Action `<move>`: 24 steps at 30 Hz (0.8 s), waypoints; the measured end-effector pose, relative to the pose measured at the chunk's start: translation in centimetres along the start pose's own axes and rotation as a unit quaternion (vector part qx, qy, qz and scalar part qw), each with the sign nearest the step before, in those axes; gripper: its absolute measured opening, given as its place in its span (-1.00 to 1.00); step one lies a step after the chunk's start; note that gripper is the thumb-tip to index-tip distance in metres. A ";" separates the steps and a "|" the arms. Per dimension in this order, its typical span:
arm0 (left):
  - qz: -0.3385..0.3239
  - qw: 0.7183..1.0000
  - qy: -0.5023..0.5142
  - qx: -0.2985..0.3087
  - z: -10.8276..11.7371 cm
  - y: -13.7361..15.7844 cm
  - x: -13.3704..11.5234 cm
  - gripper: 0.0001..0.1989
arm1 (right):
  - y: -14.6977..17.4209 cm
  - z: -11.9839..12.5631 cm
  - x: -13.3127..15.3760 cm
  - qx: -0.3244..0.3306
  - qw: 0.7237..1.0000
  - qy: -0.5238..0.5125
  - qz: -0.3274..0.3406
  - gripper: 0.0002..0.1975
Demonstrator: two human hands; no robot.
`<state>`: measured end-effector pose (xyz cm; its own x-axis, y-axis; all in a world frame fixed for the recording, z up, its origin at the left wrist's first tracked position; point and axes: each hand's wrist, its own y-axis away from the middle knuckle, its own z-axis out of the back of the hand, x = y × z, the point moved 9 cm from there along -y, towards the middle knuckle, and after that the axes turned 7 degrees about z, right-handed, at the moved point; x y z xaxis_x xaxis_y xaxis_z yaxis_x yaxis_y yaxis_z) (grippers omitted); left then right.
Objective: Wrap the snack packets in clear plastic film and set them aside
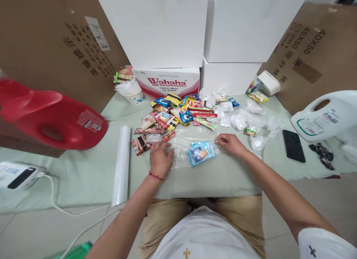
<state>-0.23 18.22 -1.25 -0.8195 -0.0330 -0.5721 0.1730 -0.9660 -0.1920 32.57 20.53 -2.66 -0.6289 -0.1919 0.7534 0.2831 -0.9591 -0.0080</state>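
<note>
A sheet of clear plastic film [180, 160] lies flat on the cloth in front of me. A small stack of light-blue snack packets [201, 153] rests on it, slightly fanned out. My left hand [161, 158], with a red string on the wrist, lies on the film's left edge; its fingers are slightly bent and the thumb stands apart. At the film's right edge my right hand [230, 144] is closed in a pinch on the film, beside the packets. Neither hand touches the packets.
Behind the film lies a heap of wrapped snacks [181, 112], with crumpled clear plastic [240, 119] to its right. A film roll [121, 166], red jug [52, 119], paper cup [135, 96], phone [293, 146] and white jug [326, 115] stand or lie around. Boxes [167, 82] line the back.
</note>
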 end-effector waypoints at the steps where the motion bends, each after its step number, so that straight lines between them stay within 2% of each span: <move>1: 0.005 0.998 -0.008 -0.062 1.1 0.3 -0.3 -0.80 | -0.5 -0.4 -0.4 0.002 1.000 0.010 -0.010 -0.70; 3: -0.036 0.985 0.001 -0.168 3.3 2.2 -2.2 -0.76 | -0.7 -1.0 -0.8 0.005 0.998 0.050 -0.022 -0.69; 4: -0.083 0.978 0.013 -0.190 3.8 3.6 -3.7 -0.76 | -0.6 -1.2 -0.9 0.009 0.996 0.079 -0.028 -0.70; 5: -0.155 0.972 0.031 -0.176 3.6 5.0 -5.7 -0.76 | -0.4 -1.2 -0.9 0.014 0.993 0.110 -0.033 -0.71; 7: -0.317 0.946 0.053 -0.047 1.0 7.8 -9.9 -0.69 | -0.1 -1.0 -0.5 0.024 0.986 0.160 -0.043 -0.75; 8: -0.344 0.938 0.037 0.005 -0.5 8.6 -11.1 -0.64 | -0.1 -0.7 0.0 0.020 0.982 0.182 -0.043 -0.78; 10: -0.346 0.936 -0.001 0.064 -3.2 8.9 -12.0 -0.60 | -0.8 0.1 2.2 -0.014 0.972 0.235 -0.008 -0.82; 12: -0.330 0.939 -0.028 0.090 -5.2 8.2 -11.8 -0.59 | -2.4 -0.4 5.7 -0.027 0.953 0.290 0.081 -0.79; 14: -0.327 0.939 -0.036 0.102 -6.3 7.6 -11.3 -0.59 | -4.7 -2.5 8.7 0.012 0.933 0.318 0.166 -0.73; 15: -0.328 0.938 -0.037 0.104 -6.5 7.4 -11.0 -0.59 | -6.0 -3.8 9.5 0.044 0.928 0.322 0.183 -0.69; 17: -0.331 0.937 -0.032 0.109 -6.6 7.2 -10.5 -0.56 | -8.7 -6.0 9.9 0.097 0.919 0.340 0.174 -0.57; 19: -0.329 0.937 -0.023 0.115 -6.6 7.2 -10.2 -0.53 | -10.9 -7.3 9.5 0.126 0.910 0.366 0.149 -0.56; 22: -0.325 0.938 -0.011 0.118 -6.6 7.3 -10.0 -0.51 | -12.4 -7.9 9.2 0.163 0.901 0.374 0.145 -0.75; 24: -0.324 0.939 -0.006 0.113 -6.6 7.4 -9.9 -0.49 | -12.0 -7.5 9.8 0.185 0.896 0.364 0.172 -0.83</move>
<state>12.79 13.14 -2.25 -0.7193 0.5783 -0.3849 -0.4831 -0.8146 -0.3212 17.56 28.63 -0.12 -0.7259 -0.6775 0.1186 0.6874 -0.7079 0.1624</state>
